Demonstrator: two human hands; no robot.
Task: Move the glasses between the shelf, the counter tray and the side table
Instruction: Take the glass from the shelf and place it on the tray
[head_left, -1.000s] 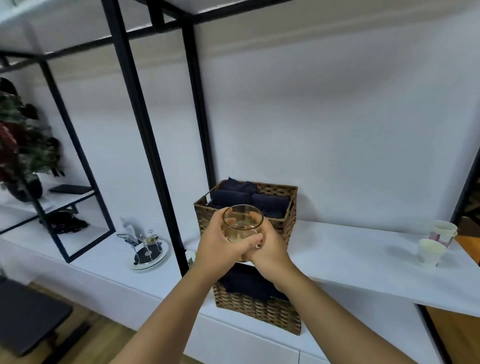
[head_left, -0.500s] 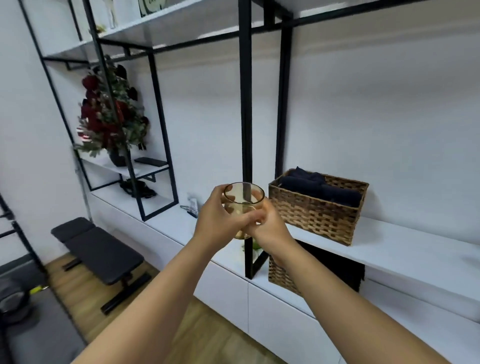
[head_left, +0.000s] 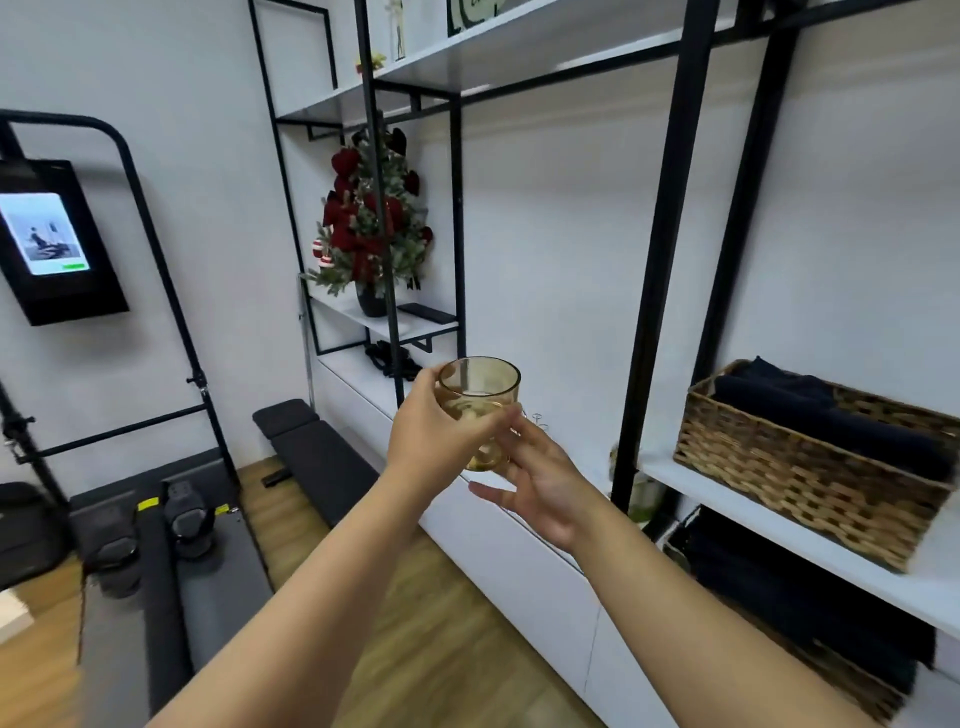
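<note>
I hold an amber-tinted drinking glass (head_left: 479, 400) upright at chest height, in front of the white shelf unit (head_left: 779, 551). My left hand (head_left: 434, 434) wraps the glass from the left side with fingers round its body. My right hand (head_left: 540, 483) is under and to the right of the glass, fingers spread, its fingertips touching the glass near the base. The glass looks empty. No tray or side table is in view.
A wicker basket (head_left: 810, 467) of dark towels sits on the shelf at right, black frame posts (head_left: 660, 249) beside it. A red-flowered plant (head_left: 371, 228) stands on a far shelf. A black bench (head_left: 317, 457) and gym equipment (head_left: 156, 545) occupy the wooden floor at left.
My view has swung left, so the basket slid to the right and the bench and wall screen came into view. My right hand has loosened from the glass and opened its fingers.
</note>
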